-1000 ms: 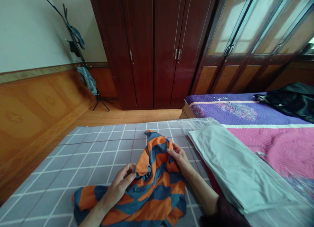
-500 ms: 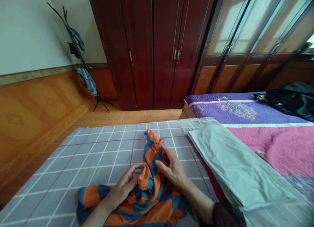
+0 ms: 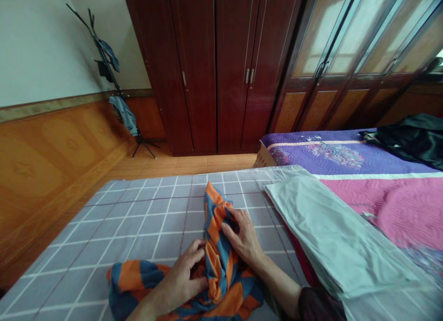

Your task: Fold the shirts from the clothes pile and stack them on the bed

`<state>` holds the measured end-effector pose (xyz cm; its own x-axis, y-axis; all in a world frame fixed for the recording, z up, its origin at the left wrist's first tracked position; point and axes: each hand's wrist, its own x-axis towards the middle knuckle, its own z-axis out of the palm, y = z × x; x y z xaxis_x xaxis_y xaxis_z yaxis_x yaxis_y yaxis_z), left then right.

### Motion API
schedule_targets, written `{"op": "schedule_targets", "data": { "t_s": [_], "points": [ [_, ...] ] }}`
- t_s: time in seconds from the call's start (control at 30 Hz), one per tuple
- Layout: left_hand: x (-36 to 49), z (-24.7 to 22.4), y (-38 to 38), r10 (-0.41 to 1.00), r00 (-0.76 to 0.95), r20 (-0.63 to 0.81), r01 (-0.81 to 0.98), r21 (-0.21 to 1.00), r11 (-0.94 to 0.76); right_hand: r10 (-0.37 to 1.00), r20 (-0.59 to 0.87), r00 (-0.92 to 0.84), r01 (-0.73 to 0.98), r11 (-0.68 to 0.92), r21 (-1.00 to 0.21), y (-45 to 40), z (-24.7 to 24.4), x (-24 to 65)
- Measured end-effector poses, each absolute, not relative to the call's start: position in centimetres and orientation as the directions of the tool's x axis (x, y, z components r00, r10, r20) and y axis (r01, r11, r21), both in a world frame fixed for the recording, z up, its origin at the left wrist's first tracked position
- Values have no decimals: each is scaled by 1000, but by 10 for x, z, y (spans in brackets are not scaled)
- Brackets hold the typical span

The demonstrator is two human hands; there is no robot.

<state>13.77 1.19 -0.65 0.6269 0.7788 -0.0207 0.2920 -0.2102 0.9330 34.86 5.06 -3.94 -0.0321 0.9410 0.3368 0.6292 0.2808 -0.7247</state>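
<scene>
An orange and blue checked cloth point(image 3: 236, 293) lies bunched on a grey bedsheet with white lines, its narrow end pointing away from me. My left hand point(image 3: 188, 275) is closed on the left side of the raised fold, thumb and fingers pressing the fabric. On the other side, my right hand point(image 3: 242, 233) grips the cloth further up, its fingertips partly in the folds. A loose part of the same cloth extends left, beneath my left forearm.
A folded pale green cloth point(image 3: 339, 238) lies to the right, over something red. Beyond it is a bed with a pink and purple cover point(image 3: 408, 201) and a dark garment point(image 3: 411, 138). A coat stand point(image 3: 110, 71) and dark red wardrobe point(image 3: 231, 81) stand behind.
My left hand has moved slightly right and nearer to me along the cloth. The raised fold is longer and straighter, and the far tip has opened into a point. My right hand has barely shifted.
</scene>
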Motion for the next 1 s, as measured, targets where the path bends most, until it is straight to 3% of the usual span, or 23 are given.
{"op": "schedule_targets", "data": {
  "t_s": [0.13, 0.27, 0.4, 0.47, 0.53, 0.67, 0.77, 0.9, 1.0],
  "points": [
    [148, 3, 1, 720, 693, -48, 279, 938, -205, 956, 274, -102, 512, 287, -810, 46, -33, 338],
    [147, -8, -1, 793, 602, -91, 310, 942, -127, 978, 201, 52, 345, 171, -923, 49, -35, 337],
    [131, -14, 12, 837, 544, -61, 136, 991, -16, 962, 93, 258, 148, 56, -987, 61, -41, 354],
    [114, -8, 25, 912, 410, 0, -12, 1000, 5, 921, 41, 387, 36, 29, -999, 68, -42, 366],
    [92, 2, 38, 986, 161, 44, -156, 988, -19, 870, -4, 492, -55, 26, -998, 75, -44, 377],
    [47, 21, 58, 958, -286, 15, -313, 944, -108, 805, -53, 592, -146, 42, -988, 84, -53, 389],
    [33, 13, 66, 945, -324, 49, -191, 975, -116, 801, -41, 597, -124, 42, -991, 87, -60, 391],
    [40, -17, 76, 992, -116, 42, 229, 973, -15, 850, -2, 527, -16, 8, -1000, 87, -60, 392],
    [45, -19, 78, 1000, 10, -12, 391, 921, 7, 899, 50, 435, 144, -15, -989, 85, -54, 392]
  ]
}}
